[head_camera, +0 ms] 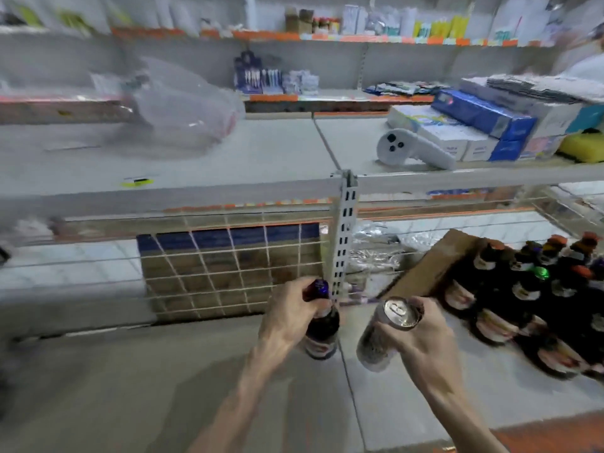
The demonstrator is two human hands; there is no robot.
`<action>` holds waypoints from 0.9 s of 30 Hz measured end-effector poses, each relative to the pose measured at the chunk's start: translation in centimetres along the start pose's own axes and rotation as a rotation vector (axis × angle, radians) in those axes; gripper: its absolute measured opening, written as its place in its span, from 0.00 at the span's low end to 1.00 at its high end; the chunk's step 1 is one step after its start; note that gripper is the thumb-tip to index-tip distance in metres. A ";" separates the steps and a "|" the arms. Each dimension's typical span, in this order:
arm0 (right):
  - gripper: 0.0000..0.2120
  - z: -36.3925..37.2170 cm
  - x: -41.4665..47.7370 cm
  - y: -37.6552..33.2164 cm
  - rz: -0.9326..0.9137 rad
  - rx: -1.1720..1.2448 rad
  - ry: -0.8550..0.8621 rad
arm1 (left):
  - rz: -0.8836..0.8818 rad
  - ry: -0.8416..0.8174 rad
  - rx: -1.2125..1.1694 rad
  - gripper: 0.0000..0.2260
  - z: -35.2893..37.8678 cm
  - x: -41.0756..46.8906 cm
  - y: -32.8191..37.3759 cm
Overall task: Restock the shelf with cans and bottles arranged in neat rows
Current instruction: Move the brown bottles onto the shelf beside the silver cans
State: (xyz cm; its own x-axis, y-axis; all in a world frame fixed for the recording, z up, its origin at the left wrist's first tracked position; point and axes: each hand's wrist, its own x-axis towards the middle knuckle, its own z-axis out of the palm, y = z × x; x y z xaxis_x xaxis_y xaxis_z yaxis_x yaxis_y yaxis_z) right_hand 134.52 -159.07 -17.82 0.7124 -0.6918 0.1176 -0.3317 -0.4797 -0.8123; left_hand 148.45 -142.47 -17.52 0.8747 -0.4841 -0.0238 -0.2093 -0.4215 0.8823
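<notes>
Left hand (287,317) grips dark bottle (322,328); right hand (421,341) grips can (385,335)

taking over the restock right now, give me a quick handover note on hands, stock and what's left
Left hand: holding a dark bottle by the neck, upright, above the lower shelf.
Right hand: holding a silver can, tilted.
Stock: a group of dark bottles already stands on the right of the lower shelf, beside a cardboard box.
Done: that right-hand group is placed.
Left: set down the bottle and can in line; the shelf in front and to the left is bare.
</notes>
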 end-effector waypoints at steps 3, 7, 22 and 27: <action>0.21 5.1 -1.7 -3.1 -0.042 0.088 -0.174 | -0.078 0.138 -0.012 0.08 -5.9 -1.8 -3.5; 0.19 10.2 -3.7 -6.2 -0.132 0.132 -0.296 | -0.140 0.273 0.036 0.06 -12.1 -3.9 -7.0; 0.22 18.3 -5.4 -12.3 -0.237 0.114 -0.523 | -0.312 0.621 -0.005 0.02 -23.6 -8.1 -13.3; 0.23 22.2 -6.4 -15.7 -0.305 0.147 -0.643 | -0.336 0.668 0.019 0.04 -28.0 -9.0 -15.7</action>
State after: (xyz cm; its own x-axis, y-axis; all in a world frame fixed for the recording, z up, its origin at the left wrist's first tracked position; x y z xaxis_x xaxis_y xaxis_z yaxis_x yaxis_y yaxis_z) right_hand 148.90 -135.13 -18.50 0.9976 -0.0625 0.0291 -0.0054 -0.4916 -0.8708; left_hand 156.15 -110.00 -18.03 0.9710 0.2392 0.0056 0.1134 -0.4807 0.8695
